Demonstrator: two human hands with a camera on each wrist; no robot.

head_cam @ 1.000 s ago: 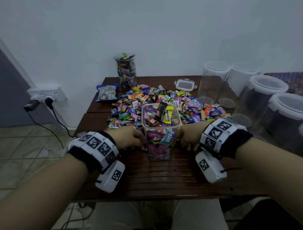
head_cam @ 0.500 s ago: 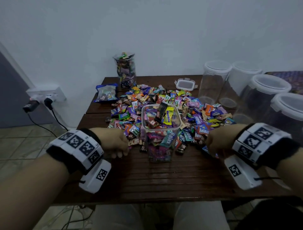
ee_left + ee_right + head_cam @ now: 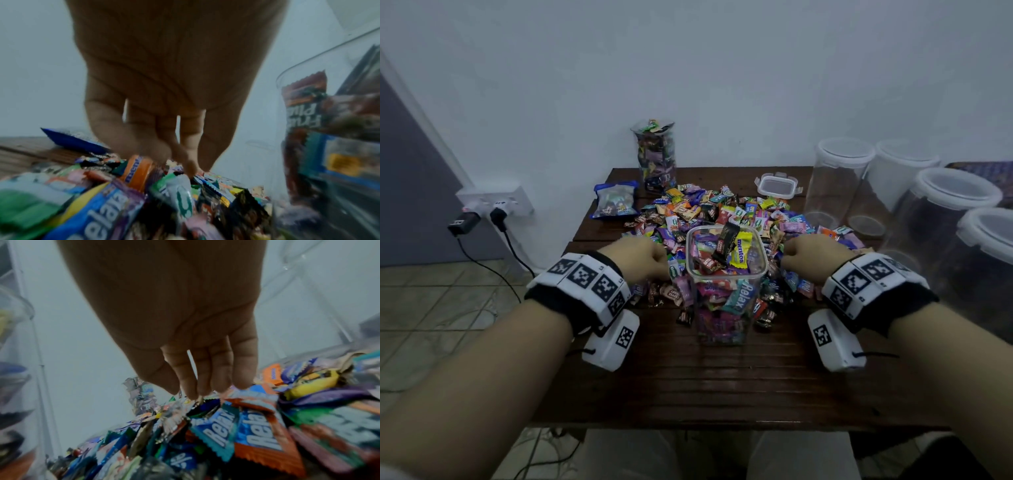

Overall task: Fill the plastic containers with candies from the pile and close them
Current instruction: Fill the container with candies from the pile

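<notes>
Candies point(image 3: 726, 212) lie heaped across the middle of the wooden table point(image 3: 715, 377), with the open plastic container point(image 3: 726, 284) standing upright at the pile's near edge, already filled nearly to its rim. Left hand point(image 3: 640, 257) sits just left of the container, right hand point(image 3: 815, 255) just right of it, both down on the pile, neither plainly nearer. From the wrist views, the left fingers point(image 3: 185, 155) point downward with tips among the wrappers; the right fingers point(image 3: 205, 378) hang straight, tips at the wrappers. Whether either hand has closed on a candy I cannot tell; motion blur obscures the tips. Judgement: any gathered candies must travel inward and upward over the rim. The container's lid point(image 3: 779, 185) lies at the far side, beyond the pile.
</notes>
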